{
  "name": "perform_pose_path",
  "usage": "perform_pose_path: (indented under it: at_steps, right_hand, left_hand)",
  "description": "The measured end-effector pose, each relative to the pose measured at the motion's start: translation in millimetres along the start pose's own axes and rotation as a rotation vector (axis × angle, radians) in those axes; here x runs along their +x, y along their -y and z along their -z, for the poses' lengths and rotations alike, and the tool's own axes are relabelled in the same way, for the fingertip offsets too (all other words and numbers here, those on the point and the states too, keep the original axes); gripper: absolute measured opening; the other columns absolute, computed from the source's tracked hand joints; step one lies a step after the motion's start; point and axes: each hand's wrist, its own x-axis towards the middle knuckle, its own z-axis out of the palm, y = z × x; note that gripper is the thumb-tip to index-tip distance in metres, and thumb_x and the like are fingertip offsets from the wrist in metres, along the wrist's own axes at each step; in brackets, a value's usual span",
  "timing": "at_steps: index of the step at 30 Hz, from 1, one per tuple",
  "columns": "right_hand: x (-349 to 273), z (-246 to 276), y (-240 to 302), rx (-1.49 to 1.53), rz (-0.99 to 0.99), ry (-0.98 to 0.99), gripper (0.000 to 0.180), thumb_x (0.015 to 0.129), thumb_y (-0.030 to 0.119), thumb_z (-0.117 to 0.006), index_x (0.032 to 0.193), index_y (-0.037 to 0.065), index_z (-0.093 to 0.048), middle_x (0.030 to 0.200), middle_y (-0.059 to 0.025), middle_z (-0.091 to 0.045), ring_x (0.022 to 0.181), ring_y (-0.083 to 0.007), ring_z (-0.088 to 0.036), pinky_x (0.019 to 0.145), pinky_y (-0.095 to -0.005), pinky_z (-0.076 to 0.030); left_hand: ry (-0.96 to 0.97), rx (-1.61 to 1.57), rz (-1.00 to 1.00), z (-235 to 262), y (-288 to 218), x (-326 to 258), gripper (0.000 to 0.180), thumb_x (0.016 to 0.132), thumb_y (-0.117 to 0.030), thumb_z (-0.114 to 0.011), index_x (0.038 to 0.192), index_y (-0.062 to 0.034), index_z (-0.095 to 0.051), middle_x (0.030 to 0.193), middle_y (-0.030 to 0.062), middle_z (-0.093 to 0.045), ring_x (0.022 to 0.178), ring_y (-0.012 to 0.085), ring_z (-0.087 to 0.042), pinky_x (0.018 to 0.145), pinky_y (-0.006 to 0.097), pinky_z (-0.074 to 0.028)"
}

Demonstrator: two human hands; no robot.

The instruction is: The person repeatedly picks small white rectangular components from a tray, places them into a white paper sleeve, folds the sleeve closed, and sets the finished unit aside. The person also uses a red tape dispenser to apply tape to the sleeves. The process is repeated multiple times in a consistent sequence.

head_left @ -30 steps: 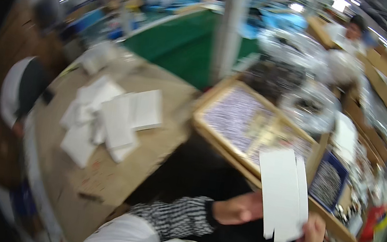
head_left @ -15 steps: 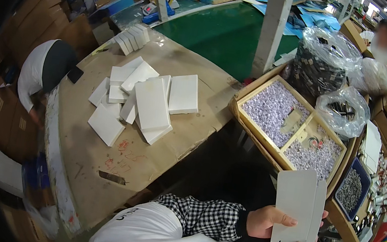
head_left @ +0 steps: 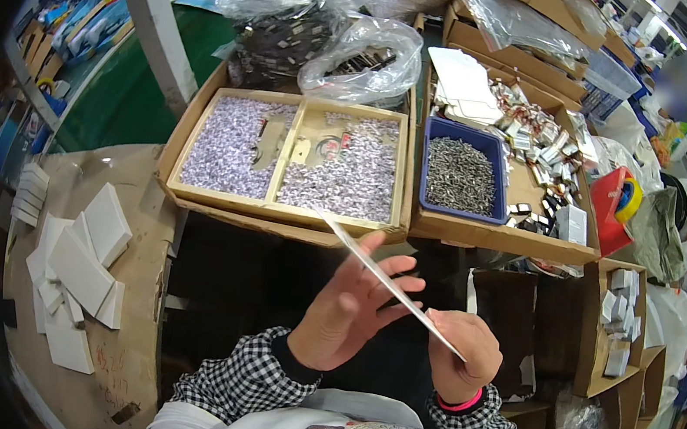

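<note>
A flat white carton (head_left: 393,286) is tilted nearly edge-on in front of my body, so only a thin strip of it shows. My right hand (head_left: 466,353) is closed on its lower right end, pinching it between thumb and fingers. My left hand (head_left: 340,312) has its fingers spread, partly behind the carton's upper part; I cannot tell whether they touch it. Beyond the hands stands a two-part wooden tray (head_left: 334,217) full of small pale pieces.
White boxes (head_left: 86,266) lie piled on a brown-covered table (head_left: 150,231) at left. Right of the wooden tray are a blue bin (head_left: 460,212) of small metal parts and loose white sheets (head_left: 464,84). Plastic bags (head_left: 288,14) of dark parts stand behind. Small boxes (head_left: 622,308) sit far right.
My view has swung to the right. The carton, earlier face-on with both hands on it, is now turned edge-on. My left hand's fingers have spread, while my right keeps its grip.
</note>
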Motion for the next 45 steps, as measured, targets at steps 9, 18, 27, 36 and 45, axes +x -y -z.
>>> perform_pose_path:
  at_steps: [9, 18, 27, 36, 45]
  right_hand:
    - [-5.6, 7.7, -7.6, -0.185, 0.154, 0.118, 0.037, 0.061, -0.003, -0.075, 0.097, 0.002, -0.065, 0.09, -0.0109, -0.068, 0.076, -0.0254, -0.067, 0.062, -0.0296, -0.055]
    - [1.7, 3.4, -6.5, -0.284, 0.094, 0.166, 0.032, 0.067, 0.007, -0.073, 0.099, 0.008, -0.069, 0.096, -0.0061, -0.068, 0.071, -0.0214, -0.061, 0.063, -0.0285, -0.052]
    - [-8.6, -3.2, -16.6, -0.246, 0.209, 0.074, 0.023, 0.071, 0.005, -0.071, 0.093, 0.003, -0.067, 0.098, -0.0141, -0.067, 0.09, -0.0322, -0.067, 0.073, -0.0346, -0.058]
    - [-35.8, -13.8, -22.0, -0.15, 0.092, 0.236, 0.045, 0.063, -0.011, -0.056, 0.105, 0.002, -0.058, 0.107, -0.0184, -0.062, 0.102, -0.0396, -0.06, 0.087, -0.0432, -0.051]
    - [-37.9, -2.2, -19.0, 0.244, -0.551, 0.414, 0.091, 0.062, 0.028, -0.085, 0.134, -0.002, -0.037, 0.127, -0.0182, -0.05, 0.115, -0.0289, -0.052, 0.096, -0.0352, -0.042]
  left_hand:
    - [-0.132, 0.131, 0.076, -7.5, -6.5, -4.6, 0.082, 0.087, -0.036, -0.064, 0.145, -0.0089, -0.012, 0.136, 0.0193, -0.039, 0.118, 0.0282, -0.051, 0.098, 0.042, -0.044]
    - [-0.07, 0.164, 0.003, -8.2, 5.9, -8.0, 0.086, 0.085, -0.036, -0.064, 0.145, -0.0061, -0.011, 0.139, 0.0215, -0.035, 0.122, 0.0324, -0.047, 0.099, 0.043, -0.042]
    - [-0.139, 0.24, -0.095, -11.8, 14.7, -5.0, 0.097, 0.074, -0.046, -0.074, 0.143, -0.0031, -0.021, 0.138, 0.0195, -0.039, 0.124, 0.0358, -0.045, 0.103, 0.048, -0.039]
    - [-0.006, 0.361, -0.052, 16.1, -7.3, 7.6, 0.102, 0.066, -0.035, -0.083, 0.142, -0.0015, -0.023, 0.136, 0.0196, -0.042, 0.12, 0.0311, -0.05, 0.1, 0.045, -0.042]
    - [0.14, 0.533, 0.076, 33.3, 6.8, 3.9, 0.101, 0.063, -0.031, -0.086, 0.139, -0.0007, -0.027, 0.132, 0.0168, -0.048, 0.122, 0.0261, -0.048, 0.102, 0.04, -0.039]
